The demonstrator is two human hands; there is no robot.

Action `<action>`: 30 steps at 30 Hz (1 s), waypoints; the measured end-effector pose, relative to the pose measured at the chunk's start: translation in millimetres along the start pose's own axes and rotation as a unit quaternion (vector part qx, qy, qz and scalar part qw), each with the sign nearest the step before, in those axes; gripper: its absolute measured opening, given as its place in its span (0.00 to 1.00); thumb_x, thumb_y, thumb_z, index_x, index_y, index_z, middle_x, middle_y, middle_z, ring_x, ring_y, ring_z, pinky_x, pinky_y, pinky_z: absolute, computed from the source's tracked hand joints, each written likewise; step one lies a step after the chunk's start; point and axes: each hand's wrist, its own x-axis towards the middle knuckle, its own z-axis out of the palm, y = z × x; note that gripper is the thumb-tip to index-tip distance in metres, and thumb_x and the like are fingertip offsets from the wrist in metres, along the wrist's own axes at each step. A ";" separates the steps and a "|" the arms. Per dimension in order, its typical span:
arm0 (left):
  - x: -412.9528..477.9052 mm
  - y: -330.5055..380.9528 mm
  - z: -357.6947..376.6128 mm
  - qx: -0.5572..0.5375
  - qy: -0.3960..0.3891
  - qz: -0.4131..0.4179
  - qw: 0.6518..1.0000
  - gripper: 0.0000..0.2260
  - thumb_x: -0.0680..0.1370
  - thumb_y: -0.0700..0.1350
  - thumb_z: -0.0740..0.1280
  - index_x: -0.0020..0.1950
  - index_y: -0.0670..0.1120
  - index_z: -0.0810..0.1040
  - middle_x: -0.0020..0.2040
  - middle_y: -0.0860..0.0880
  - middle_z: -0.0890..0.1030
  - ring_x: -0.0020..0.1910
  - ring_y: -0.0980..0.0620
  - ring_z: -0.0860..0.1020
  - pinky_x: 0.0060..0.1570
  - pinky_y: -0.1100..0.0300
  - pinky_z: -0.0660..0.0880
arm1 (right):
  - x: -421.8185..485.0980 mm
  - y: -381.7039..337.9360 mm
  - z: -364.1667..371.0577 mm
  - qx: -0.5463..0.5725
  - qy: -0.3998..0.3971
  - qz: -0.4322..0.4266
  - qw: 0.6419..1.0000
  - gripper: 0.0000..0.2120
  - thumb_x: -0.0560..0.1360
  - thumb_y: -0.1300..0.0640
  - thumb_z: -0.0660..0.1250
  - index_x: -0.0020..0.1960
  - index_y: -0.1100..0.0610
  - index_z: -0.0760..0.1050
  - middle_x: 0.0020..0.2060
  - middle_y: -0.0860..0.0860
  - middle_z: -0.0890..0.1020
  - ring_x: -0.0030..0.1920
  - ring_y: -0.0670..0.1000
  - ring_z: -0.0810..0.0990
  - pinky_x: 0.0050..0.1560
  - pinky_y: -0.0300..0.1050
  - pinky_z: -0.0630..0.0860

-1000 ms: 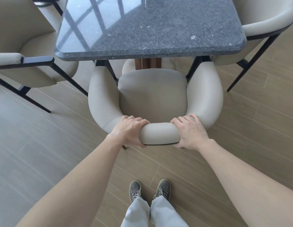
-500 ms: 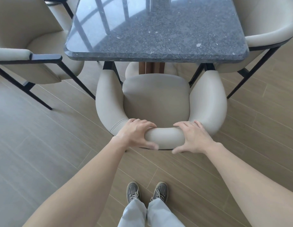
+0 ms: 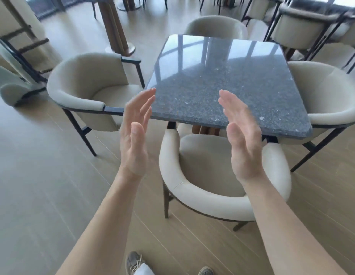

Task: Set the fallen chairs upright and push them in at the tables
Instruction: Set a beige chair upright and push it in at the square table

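Note:
A beige tub chair [image 3: 200,199] stands upright right in front of me, its seat tucked under the near edge of the dark speckled stone table [image 3: 218,80]. My left hand [image 3: 136,133] and my right hand [image 3: 243,133] are raised in the air above the chair, palms facing each other, fingers straight, holding nothing and touching nothing. Three more beige chairs stand upright at the table: one on the left [image 3: 81,90], one on the right [image 3: 331,100], one at the far side [image 3: 216,26]. At the far left edge a pale chair [image 3: 12,88] seems to lie on its side.
Wooden plank floor all around. A round pedestal base [image 3: 121,48] of another table stands behind the left chair. More chairs and tables [image 3: 303,26] crowd the back right. A dark-framed chair or rack [image 3: 16,42] stands at the far left. My shoes [image 3: 135,262] show at the bottom.
Both hands have let go of the chair's backrest and risen into the air, open. My head has lifted, so the whole table and room have come into view.

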 end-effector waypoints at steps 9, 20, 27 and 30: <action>56.2 41.2 -166.2 -0.026 0.029 0.052 0.998 0.38 0.77 0.78 0.60 0.75 0.50 0.69 0.79 0.45 0.71 0.82 0.45 0.69 0.83 0.41 0.62 | 62.1 -51.7 174.3 0.015 -0.052 -0.097 0.994 0.50 0.78 0.26 0.59 0.79 0.69 0.64 0.78 0.61 0.71 0.80 0.59 0.69 0.81 0.61 0.65; 137.5 41.9 -353.8 -0.012 0.019 0.043 0.999 0.33 0.80 0.75 0.58 0.75 0.53 0.73 0.79 0.47 0.74 0.83 0.44 0.68 0.83 0.37 0.60 | 128.7 -50.0 357.3 0.031 -0.036 -0.106 0.993 0.47 0.79 0.27 0.61 0.78 0.68 0.65 0.76 0.60 0.73 0.78 0.57 0.72 0.80 0.57 0.67; 211.8 2.4 -446.5 0.023 0.019 0.027 0.999 0.33 0.81 0.74 0.58 0.74 0.51 0.72 0.77 0.44 0.74 0.83 0.42 0.68 0.84 0.39 0.60 | 213.6 -4.4 455.5 0.050 -0.038 -0.108 0.992 0.44 0.80 0.29 0.61 0.78 0.65 0.66 0.76 0.60 0.73 0.78 0.59 0.72 0.79 0.57 0.67; 250.7 -6.9 -496.6 0.055 0.022 0.015 0.998 0.33 0.81 0.74 0.58 0.73 0.50 0.72 0.77 0.47 0.75 0.82 0.45 0.68 0.84 0.44 0.62 | 257.7 14.0 512.7 0.074 -0.049 -0.102 0.991 0.43 0.81 0.30 0.61 0.78 0.65 0.65 0.76 0.61 0.73 0.78 0.59 0.72 0.79 0.60 0.67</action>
